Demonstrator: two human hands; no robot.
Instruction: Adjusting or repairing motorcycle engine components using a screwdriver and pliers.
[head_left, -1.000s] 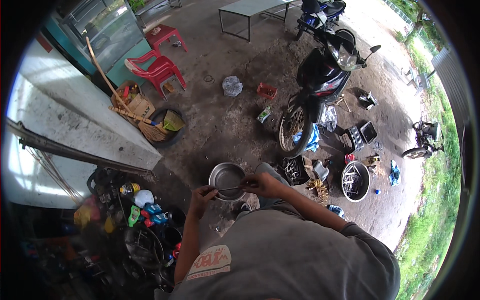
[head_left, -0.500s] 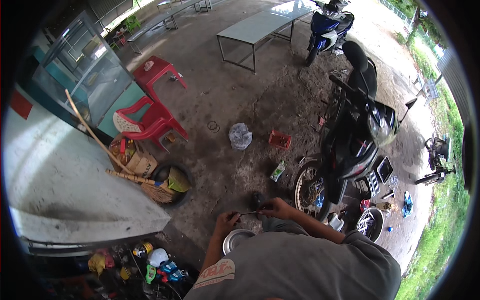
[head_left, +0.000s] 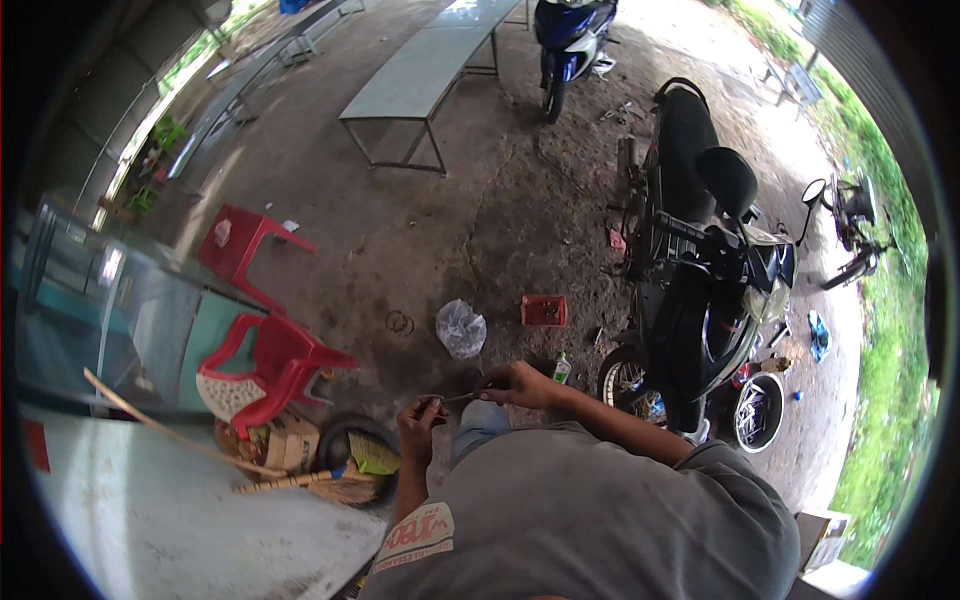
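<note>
- pinching a thin metal piece between left hand and right hand, low in the middle
- sitting near a clear plastic bag, red tray and black motorbike

hands: left, right pinch thin metal piece | black motorcycle just right

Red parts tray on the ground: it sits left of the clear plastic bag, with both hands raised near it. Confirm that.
Not quite. The head view shows the red parts tray right of the clear plastic bag, not left. Both hands, left hand and right hand, are raised near it.
</note>
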